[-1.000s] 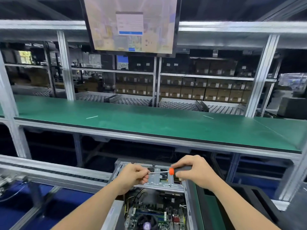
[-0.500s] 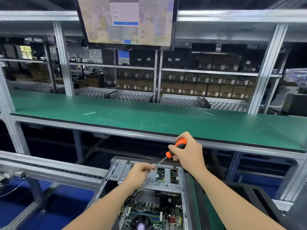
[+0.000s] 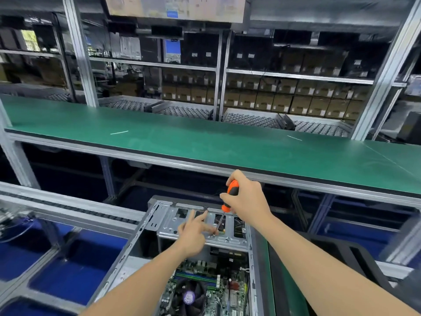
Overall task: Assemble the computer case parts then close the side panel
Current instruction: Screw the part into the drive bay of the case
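An open computer case (image 3: 145, 226) lies on its side at the bottom centre, its motherboard (image 3: 205, 290) exposed. At the far end sits a silver drive cage (image 3: 230, 240). My right hand (image 3: 248, 197) grips an orange-and-black screwdriver (image 3: 230, 196), held nearly upright with the tip down on the cage top. My left hand (image 3: 194, 231) rests on the cage, index finger stretched out, thumb and finger pinching at the screwdriver tip; what they pinch is too small to see.
A long green bench shelf (image 3: 205, 142) runs across just beyond the case. A green-edged black panel (image 3: 271, 270) stands along the case's right side, with a black tray (image 3: 355, 265) further right. Aluminium conveyor rails (image 3: 68, 208) and blue bins (image 3: 68, 281) lie to the left.
My right hand has swung the screwdriver from lying level to nearly upright over the cage. My left hand has stayed at the tip and stretched out its index finger.
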Available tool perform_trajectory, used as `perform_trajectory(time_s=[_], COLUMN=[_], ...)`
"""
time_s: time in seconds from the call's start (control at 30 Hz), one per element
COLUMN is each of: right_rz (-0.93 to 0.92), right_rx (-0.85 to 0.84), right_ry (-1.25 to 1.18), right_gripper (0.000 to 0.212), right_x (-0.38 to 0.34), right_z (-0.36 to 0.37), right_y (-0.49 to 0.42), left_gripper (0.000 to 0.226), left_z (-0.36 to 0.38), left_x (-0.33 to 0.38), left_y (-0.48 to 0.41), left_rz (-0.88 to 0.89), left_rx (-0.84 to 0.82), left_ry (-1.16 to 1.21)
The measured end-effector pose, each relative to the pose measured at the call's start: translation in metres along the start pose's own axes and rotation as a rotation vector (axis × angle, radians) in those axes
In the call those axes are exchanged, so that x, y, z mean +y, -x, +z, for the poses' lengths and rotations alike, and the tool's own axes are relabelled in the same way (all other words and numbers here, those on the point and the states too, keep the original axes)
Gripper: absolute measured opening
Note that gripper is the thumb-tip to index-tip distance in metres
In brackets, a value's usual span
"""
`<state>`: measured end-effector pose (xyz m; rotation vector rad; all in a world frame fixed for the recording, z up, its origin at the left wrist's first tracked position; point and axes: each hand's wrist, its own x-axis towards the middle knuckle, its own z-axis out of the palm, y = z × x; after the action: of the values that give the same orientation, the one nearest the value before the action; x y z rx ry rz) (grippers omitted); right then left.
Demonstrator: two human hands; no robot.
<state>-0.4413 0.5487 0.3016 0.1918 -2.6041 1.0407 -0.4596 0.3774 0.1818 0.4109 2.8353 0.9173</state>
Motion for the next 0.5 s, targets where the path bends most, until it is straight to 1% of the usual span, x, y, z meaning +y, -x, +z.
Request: perform_trajectory(time_s=[0.27, 0.5], right_rz=[-0.054, -0.186], right_rx=[-0.072, -0.245], right_ry=[0.038, 0.158], right_gripper=[0.026, 0.026], right_x=[-0.002, -0.008], right_z=[0.003, 0.001], right_y=[-0.005, -0.015], left_gripper=[0.063, 0.054], left_z=[0.001, 0.001], left_x=[-0.007, -0.004], left_y=[0.001, 0.009], left_rz=[0.009, 0.016], left_rx=[-0.011, -0.003], left_ry=[-0.023, -0.002])
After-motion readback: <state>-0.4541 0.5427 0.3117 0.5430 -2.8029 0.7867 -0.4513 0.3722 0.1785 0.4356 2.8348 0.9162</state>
